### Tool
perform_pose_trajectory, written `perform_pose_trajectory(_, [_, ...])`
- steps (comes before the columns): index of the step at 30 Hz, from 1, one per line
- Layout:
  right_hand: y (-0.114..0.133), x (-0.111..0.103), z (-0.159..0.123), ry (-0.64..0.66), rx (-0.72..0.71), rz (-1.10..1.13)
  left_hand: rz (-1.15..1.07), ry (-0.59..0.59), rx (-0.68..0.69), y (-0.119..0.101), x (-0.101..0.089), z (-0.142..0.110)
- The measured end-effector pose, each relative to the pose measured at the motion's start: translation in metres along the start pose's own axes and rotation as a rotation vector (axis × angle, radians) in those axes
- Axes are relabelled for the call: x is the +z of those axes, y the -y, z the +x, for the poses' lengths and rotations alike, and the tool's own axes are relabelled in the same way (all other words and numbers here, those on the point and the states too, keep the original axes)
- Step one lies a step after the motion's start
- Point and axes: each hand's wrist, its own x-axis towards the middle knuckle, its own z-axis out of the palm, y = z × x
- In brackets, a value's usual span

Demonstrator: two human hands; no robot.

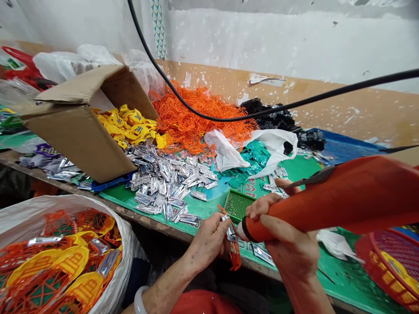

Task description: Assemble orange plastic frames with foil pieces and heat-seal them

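Working at a long worktop [137, 220] beneath a chipped white wall, with a cardboard box [77, 139] tipping open at the far left and a black cable [327, 98] crossing the view. Facing heaps of orange lattice [193, 117], yellow pieces [126, 124], silver pieces [166, 183] and teal pieces [253, 152], all spread across a green mat [304, 168]. Keeping a white sack [19, 218] of orange and yellow lattice shapes close by at lower left and a red basket [376, 266] at lower right.

Gripping an orange tool [327, 205] in a closed right hand [288, 248], with fingers [262, 205] wrapping the barrel and the long axis slanting from upper right down toward the left. Holding a narrow orange lattice strip [233, 253] in a closed left hand [206, 244], the strip hanging roughly upright between both hands and nearer the left, and pinching a small silver piece [231, 231] at its top. Bringing the tool's pale tip [240, 231] just beside that silver piece, any contact too hidden to tell. Showing a small green grid [237, 205] lying just beyond the hands and a pale bangle [140, 301] circling the left wrist.
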Motion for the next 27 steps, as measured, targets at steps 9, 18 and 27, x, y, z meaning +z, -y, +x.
perform_pose_trajectory(9, [-0.001, -0.001, 0.001, -0.04, -0.015, 0.026, -0.006, -0.001, -0.003, 0.004, 0.002, 0.003])
perform_pose_trajectory(18, [0.008, 0.0, 0.007, -0.019, 0.003, 0.009, -0.032, 0.033, -0.02, -0.01, -0.002, -0.004])
perform_pose_trajectory(27, [0.024, -0.004, 0.024, -0.062, -0.095, -0.036, -0.133, 0.001, -0.039, -0.008, 0.001, -0.007])
